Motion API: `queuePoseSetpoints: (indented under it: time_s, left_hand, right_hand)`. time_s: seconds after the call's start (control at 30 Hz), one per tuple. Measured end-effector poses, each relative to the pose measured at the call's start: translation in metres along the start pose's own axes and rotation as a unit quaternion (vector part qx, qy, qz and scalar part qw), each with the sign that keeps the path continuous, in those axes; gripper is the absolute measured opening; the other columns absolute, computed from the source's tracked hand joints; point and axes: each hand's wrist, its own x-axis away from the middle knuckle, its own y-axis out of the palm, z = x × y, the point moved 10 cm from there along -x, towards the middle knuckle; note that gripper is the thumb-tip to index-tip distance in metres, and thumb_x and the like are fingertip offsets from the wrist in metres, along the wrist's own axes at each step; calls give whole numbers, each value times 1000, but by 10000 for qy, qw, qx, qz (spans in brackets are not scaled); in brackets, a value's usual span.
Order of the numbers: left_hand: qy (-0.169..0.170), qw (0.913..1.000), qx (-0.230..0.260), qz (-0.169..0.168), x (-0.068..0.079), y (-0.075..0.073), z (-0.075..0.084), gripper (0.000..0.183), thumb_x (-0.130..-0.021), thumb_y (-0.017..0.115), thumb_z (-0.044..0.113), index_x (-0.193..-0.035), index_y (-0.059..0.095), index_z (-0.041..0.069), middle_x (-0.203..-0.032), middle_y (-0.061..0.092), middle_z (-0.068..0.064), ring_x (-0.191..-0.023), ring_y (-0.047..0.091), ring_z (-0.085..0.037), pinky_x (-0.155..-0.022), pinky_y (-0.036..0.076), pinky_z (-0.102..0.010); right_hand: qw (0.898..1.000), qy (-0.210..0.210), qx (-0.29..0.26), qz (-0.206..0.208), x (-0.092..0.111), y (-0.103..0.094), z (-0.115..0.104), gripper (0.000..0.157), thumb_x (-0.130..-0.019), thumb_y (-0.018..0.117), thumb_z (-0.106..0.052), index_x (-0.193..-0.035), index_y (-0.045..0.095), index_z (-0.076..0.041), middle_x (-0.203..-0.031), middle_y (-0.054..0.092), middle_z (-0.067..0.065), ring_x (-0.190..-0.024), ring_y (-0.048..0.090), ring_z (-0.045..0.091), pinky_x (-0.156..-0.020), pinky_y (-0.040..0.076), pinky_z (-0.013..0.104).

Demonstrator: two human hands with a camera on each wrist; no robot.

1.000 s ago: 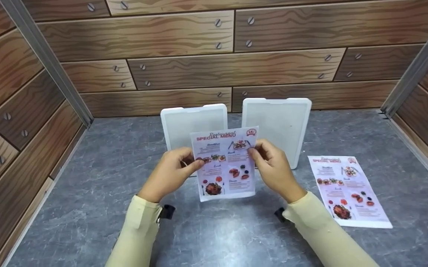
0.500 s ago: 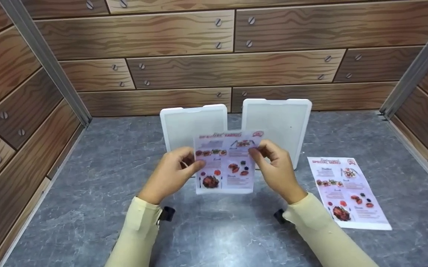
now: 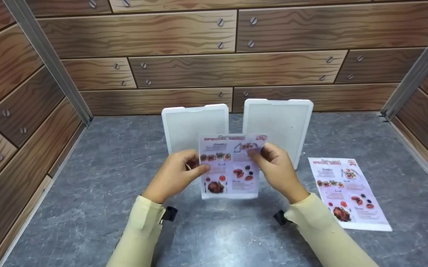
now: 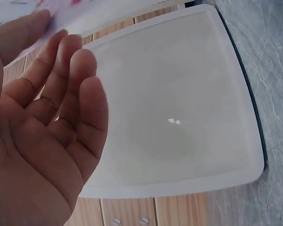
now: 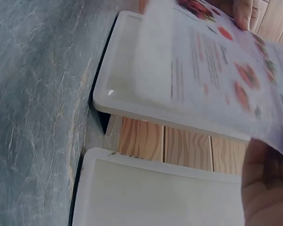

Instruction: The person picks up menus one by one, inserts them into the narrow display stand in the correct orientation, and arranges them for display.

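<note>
A printed restaurant menu sheet (image 3: 230, 174) is held up between both hands, its printed side toward me. My left hand (image 3: 175, 174) pinches its left edge, the thumb across the front. At the right edge my right hand (image 3: 278, 170) pinches it the same way, thumb over the print. Just behind the sheet stand two white-framed display stands, the left one (image 3: 195, 120) partly covered by the menu and the right one (image 3: 278, 116) by the menu and right hand. In the left wrist view the left hand's fingers (image 4: 92, 103) are bent beside a white-framed panel (image 4: 179, 108).
A second, matching menu sheet (image 3: 349, 194) lies flat on the grey marbled table (image 3: 125, 141) to the right. Wood-patterned walls (image 3: 184, 70) enclose the back and both sides. Black straps are on both wrists over light sleeves.
The held menu has tilted and shifted slightly right, and both hands have moved a little right with it. The stands and the second menu stay in place.
</note>
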Motion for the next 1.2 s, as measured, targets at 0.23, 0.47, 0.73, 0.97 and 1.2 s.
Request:
queuePoseSetpoints:
  time_s: [0.23, 0.47, 0.73, 0.97, 1.2]
  left_hand:
    - [-12, 9957, 487, 789, 0, -16, 3, 12, -94, 77, 19, -87, 72, 12, -74, 64, 5, -65, 52, -11, -57, 41, -24]
    - [-68, 9955, 419, 848, 0, -16, 0, 14, -96, 76, 24, -86, 73, 13, -75, 66, 4, -66, 54, -11, -58, 43, -24]
    - [-16, 9996, 287, 44, -1, 2, 4, 10, -96, 76, 24, -100, 78, 15, -85, 70, 6, -72, 58, -13, -62, 47, -26]
    - [-130, 9993, 298, 163, -1, 1, 2, 10, -97, 74, 26, -100, 78, 17, -83, 72, 8, -70, 56, -11, -60, 43, -26]
    - [-244, 9993, 113, 241, 0, -3, 0, 16, -97, 74, 30, -90, 76, 15, -79, 71, 6, -69, 55, -10, -61, 43, -28]
  right_hand:
    - [9997, 131, -220, -58, -1, 3, 2, 18, -102, 61, 0, -116, 68, 8, -105, 75, 20, -88, 74, 21, -77, 62, 33]
    - [9984, -24, 38, 558, -2, -8, -2, 10, -99, 66, 0, -94, 67, 9, -87, 72, 13, -75, 66, 16, -68, 57, 25]
    - [9972, -67, -267, 701, -2, -12, -1, 13, -99, 65, 1, -102, 66, 14, -88, 73, 3, -79, 67, 14, -70, 57, 26]
    - [9980, 14, -401, 494, -2, -7, 0, 13, -100, 63, 2, -101, 66, 14, -91, 75, 3, -82, 70, 14, -74, 58, 27]
    - [9977, 88, -175, 650, -3, -9, 3, 14, -99, 65, 1, -92, 66, 12, -87, 74, 6, -76, 68, 14, -68, 57, 25]
